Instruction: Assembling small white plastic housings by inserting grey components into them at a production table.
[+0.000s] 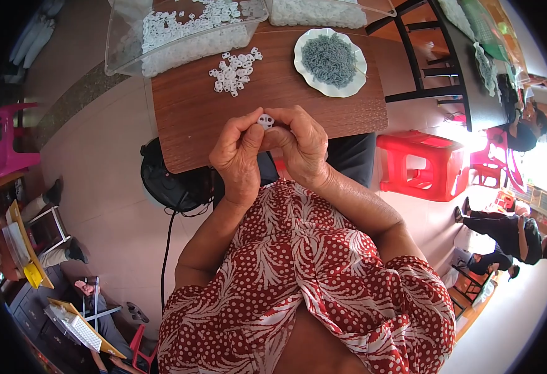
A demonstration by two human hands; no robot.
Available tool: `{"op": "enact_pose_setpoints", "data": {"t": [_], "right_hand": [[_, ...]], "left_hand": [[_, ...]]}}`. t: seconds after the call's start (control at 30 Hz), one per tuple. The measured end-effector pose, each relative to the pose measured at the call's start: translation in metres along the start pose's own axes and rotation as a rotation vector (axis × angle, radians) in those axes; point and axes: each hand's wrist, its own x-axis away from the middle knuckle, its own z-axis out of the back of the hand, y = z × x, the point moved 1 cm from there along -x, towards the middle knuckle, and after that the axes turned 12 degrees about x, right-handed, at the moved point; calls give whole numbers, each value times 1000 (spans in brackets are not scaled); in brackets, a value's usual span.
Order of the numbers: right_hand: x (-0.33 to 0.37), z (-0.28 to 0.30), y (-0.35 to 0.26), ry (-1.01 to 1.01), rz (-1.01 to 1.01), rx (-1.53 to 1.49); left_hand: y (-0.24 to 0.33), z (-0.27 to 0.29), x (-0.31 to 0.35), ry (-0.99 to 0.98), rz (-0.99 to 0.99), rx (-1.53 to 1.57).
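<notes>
A small white plastic piece with dark holes (265, 121) is pinched between my two hands, above the near part of the brown wooden table (273, 75). My left hand (239, 149) is closed, thumb and forefinger gripping the piece's left side. My right hand (301, 143) is closed too, its fingertips on the right side of the same piece. Beyond my hands, to the left, lies a loose pile of similar white pieces (234, 73). To the right stands a white scalloped plate (301, 70) heaped with small grey-blue parts (331, 60).
Two clear plastic bins, one at the far left (189, 53) and one at the far right (323, 17), hold many white pieces. A red stool (423, 165) stands right of the table. A black round object (170, 177) with a cable sits below its left side. Other people sit and stand farther off.
</notes>
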Motion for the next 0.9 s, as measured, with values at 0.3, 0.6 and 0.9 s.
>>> {"op": "enact_pose_setpoints", "data": {"t": [0.3,0.6,0.9], "right_hand": [[-6,-1,3,44,135,70],[14,-21,34,-188,-263,-112],[-57,10,55,-74,-343,-2]], "left_hand": [[-3,-4,0,16,-20,16],[-28,14,1,1,100,-105],[-69,61,-46,92,-104,-671]]}}
